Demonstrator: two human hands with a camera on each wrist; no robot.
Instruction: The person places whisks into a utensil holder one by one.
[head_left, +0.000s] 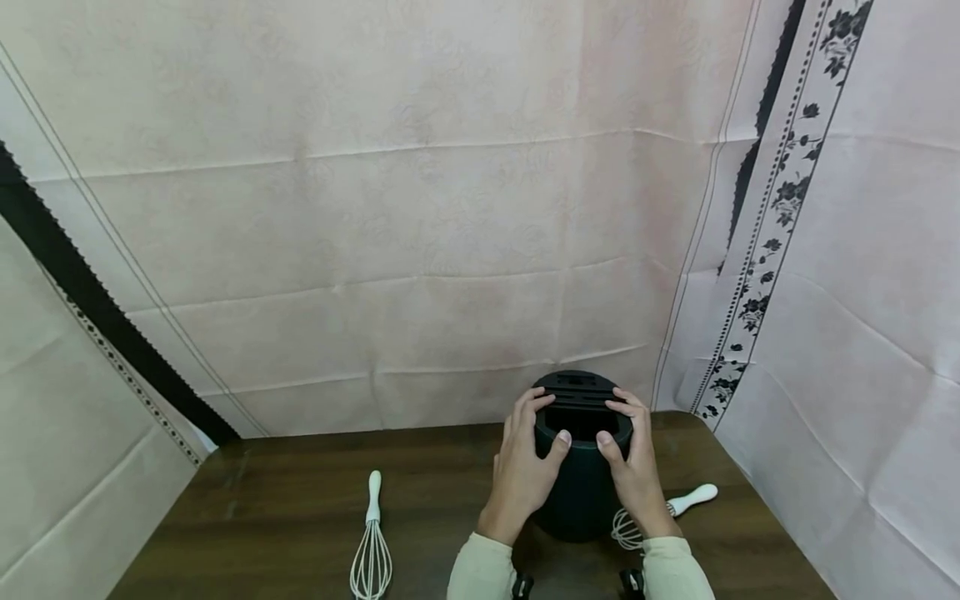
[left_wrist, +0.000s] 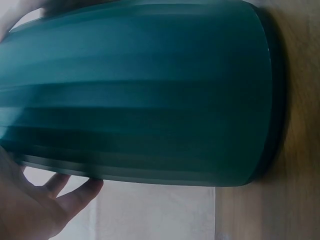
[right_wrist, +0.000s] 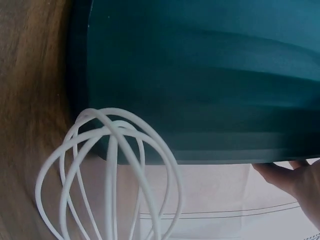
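A dark green utensil holder (head_left: 573, 496) with a slotted rear top and a wide front opening stands upright on the table. My left hand (head_left: 522, 477) grips its left side, thumb at the front rim and fingertips by the slots. On the opposite side my right hand (head_left: 636, 473) holds it the same way. The left wrist view shows the holder's ribbed wall (left_wrist: 140, 95) with its base at the wood. A white whisk (head_left: 693, 497) lies beside the holder, partly hidden behind my right wrist; its wire loops (right_wrist: 111, 180) fill the right wrist view's lower left.
Another white whisk (head_left: 373, 508) lies on the left part of the dark wooden table (head_left: 285, 492), handle pointing away. Pale creased cloth (head_left: 450, 250) hangs behind the table's far edge and along both sides, with a floral band (head_left: 780, 208) at right.
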